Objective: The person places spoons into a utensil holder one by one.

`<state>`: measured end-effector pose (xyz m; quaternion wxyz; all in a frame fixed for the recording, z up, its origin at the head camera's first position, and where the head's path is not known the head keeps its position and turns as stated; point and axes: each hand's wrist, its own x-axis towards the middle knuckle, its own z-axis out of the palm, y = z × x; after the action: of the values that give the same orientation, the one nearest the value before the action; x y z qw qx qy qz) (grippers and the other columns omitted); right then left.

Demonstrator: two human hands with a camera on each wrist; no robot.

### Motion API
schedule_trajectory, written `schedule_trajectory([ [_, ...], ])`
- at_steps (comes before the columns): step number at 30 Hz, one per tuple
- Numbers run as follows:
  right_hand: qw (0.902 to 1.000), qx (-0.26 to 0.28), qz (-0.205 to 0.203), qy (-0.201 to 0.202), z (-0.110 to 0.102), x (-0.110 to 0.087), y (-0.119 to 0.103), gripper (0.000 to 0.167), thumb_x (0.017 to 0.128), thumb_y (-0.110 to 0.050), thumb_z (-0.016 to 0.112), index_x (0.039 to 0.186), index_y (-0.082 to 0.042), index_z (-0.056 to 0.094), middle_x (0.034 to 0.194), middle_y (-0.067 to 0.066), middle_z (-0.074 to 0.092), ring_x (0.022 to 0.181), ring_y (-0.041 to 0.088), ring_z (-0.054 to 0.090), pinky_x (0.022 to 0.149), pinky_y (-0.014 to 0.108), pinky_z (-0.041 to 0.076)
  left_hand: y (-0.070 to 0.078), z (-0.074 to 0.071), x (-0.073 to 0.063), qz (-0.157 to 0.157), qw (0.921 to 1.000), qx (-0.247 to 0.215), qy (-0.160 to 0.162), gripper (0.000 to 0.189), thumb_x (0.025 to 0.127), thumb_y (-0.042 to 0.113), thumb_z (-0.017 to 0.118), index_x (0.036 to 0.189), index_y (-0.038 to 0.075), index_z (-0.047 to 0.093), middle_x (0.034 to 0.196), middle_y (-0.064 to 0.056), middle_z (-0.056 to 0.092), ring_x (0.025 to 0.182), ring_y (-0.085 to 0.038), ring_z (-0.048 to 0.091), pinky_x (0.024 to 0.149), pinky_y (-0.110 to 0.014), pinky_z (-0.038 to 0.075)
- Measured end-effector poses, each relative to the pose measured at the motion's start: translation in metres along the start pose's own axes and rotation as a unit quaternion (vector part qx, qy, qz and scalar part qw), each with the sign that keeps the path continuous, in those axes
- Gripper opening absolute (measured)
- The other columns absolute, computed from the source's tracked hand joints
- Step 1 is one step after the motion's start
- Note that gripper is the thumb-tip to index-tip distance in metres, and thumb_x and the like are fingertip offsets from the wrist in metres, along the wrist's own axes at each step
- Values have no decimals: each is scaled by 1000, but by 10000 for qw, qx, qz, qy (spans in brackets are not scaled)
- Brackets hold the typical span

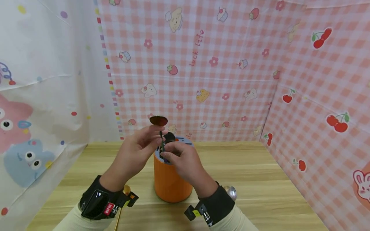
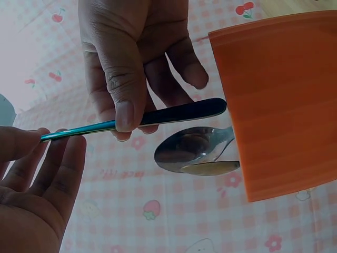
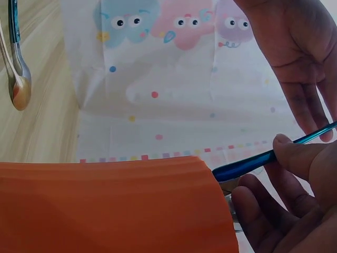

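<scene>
My right hand [image 1: 185, 160] pinches the wide end of a spoon [image 1: 158, 120], close above the rim of an orange cylindrical cutlery holder [image 1: 172, 186]. The spoon's bowl points up, and its handle [image 2: 87, 128] shines blue-green. Higher on the thin part of that handle, thumb and fingers of my left hand [image 1: 137, 152] pinch it as well. In the left wrist view, a silver spoon [image 2: 181, 147] and the edge of a golden one [image 2: 210, 168] stick out of the holder beside the held handle. Fingers partly hide the holder's slotted grey-blue top [image 1: 185, 141].
On the wooden table [image 1: 231, 170] a golden spoon [image 1: 126, 190] lies by my left wrist. A silver spoon bowl [image 1: 232, 193] shows beside my right wrist, partly covered by it. Patterned cloths [image 1: 196, 77] hang behind and at both sides.
</scene>
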<state>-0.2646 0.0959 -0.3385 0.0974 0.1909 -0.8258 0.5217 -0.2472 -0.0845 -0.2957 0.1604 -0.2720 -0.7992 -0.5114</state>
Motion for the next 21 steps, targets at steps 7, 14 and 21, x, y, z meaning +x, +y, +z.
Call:
schedule_trajectory([
  [7,9999,-119,80,84,2,4,5,9,95,-20,72,103,-16,75,96,-4,70,89,12,65,77,29,56,-5,0,3,-49,10000,51,-10,33,102,15,61,135,23,62,133,0,66,118,-22,66,95,-44,55],
  [14,9995,-165,279,3,7,3,13,10,95,-20,72,104,-15,73,96,-3,72,89,12,65,76,28,56,-11,5,0,-246,9996,8,-154,29,103,15,61,131,16,64,130,-4,67,118,-24,66,96,-45,54],
  [21,9994,-54,349,-15,8,2,15,7,96,-18,72,103,-16,72,94,-5,71,87,11,65,75,27,56,-14,7,-1,-369,9991,216,-7,19,102,16,62,117,10,73,118,-5,72,105,-21,69,89,-44,56],
])
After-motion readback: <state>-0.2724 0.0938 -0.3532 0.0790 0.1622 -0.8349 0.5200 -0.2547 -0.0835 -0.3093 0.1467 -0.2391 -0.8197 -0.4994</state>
